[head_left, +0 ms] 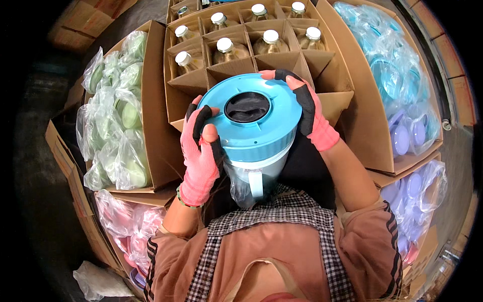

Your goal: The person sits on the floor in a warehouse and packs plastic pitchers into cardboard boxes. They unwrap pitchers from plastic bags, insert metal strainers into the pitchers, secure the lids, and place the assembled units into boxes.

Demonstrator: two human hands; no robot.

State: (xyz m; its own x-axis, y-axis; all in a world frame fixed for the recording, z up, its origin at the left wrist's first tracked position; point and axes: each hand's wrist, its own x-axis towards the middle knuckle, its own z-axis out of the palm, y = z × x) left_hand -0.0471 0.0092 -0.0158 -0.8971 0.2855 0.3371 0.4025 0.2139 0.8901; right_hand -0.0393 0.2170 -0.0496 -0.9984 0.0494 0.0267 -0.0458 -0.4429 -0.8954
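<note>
Two gloved hands gripped one jug, held up close to your chest over the checked apron [271,221]. You had the left hand [200,151] in a pink/black fingerless glove curled round the left side of the blue lid [254,123], thumb up on the rim, fingers shut on it. Right hand [307,108], same glove type, wrapped the lid's far-right edge, also closed on it. Lid sat on a clear plastic jug [254,173] w/ pale blue handle facing you, thin plastic bag loose round the body. Lid's centre had a round dark opening.

Just beyond the jug, an open carton w/ cardboard dividers [236,65] held glass bottles [271,43] w/ white caps, one per cell; nearest cells looked unfilled. Left of that, a carton of green lids in clear bags [118,121]; below it, near your left elbow, pinkish bagged parts [128,221]. Right side: carton of blue bagged lids [392,65] at top, purple ones [410,136] lower down, more purple further down by your right sleeve. Brick wall [455,75] at far right edge.
</note>
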